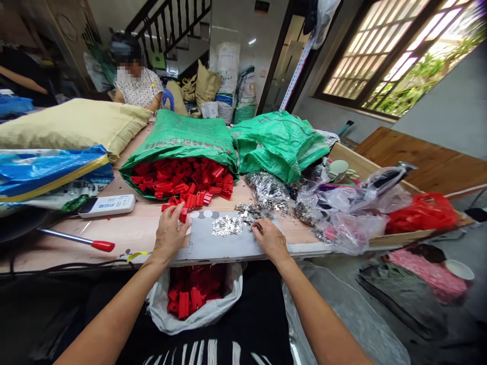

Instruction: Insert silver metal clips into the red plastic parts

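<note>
My left hand (170, 230) is closed on a small red plastic part (183, 215) at the left side of a grey sheet (213, 247). Just beyond it, more red plastic parts (182, 180) spill from the mouth of a green woven sack (186, 133). My right hand (271, 239) is pinched at the sheet's right side, beside small shiny metal pieces (227, 226); what its fingertips hold is too small to make out. Below the table edge, a white sack (162, 314) holds several similar red parts.
A second green sack (281, 142) and a clear bag of metal pieces (268, 188) lie behind my right hand. Plastic bags (350, 223) fill a wooden tray at right. A red-tipped lever (102, 246) juts out at left. A person (135, 86) sits across the table.
</note>
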`<move>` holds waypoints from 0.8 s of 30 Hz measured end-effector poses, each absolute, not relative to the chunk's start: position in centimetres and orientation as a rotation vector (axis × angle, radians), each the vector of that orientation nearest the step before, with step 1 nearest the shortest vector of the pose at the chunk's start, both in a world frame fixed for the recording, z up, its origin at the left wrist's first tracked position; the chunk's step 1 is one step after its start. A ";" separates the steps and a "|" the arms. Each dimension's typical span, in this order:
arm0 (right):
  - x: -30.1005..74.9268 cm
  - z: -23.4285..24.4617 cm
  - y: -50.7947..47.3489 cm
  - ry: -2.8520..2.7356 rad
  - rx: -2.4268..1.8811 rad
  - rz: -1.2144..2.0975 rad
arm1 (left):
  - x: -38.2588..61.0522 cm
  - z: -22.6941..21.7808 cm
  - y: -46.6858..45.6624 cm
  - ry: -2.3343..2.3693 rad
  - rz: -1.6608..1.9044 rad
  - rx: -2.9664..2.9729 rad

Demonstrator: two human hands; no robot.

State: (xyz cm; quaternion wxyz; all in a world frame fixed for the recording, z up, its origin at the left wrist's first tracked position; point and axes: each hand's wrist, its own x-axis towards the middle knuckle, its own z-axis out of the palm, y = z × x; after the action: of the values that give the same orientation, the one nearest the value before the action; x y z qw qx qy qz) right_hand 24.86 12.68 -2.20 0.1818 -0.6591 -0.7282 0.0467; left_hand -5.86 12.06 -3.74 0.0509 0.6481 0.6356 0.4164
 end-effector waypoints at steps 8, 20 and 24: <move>24.4 -1.3 11.2 -1.887 -1.640 0.484 | -6.0 -3.7 11.9 1.838 1.279 1.888; 17.3 2.1 6.8 -1.818 -1.148 0.909 | -2.8 -0.6 4.2 1.225 1.467 1.434; 16.1 3.2 5.7 -1.809 -1.092 0.895 | -2.1 0.8 2.9 1.070 1.350 1.138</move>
State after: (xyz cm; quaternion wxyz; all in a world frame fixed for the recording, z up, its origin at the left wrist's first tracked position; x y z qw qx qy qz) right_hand 16.09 5.72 3.17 0.4109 -0.4339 -0.7187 0.3554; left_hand -2.13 2.91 0.78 0.5130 0.4730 0.4450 0.5613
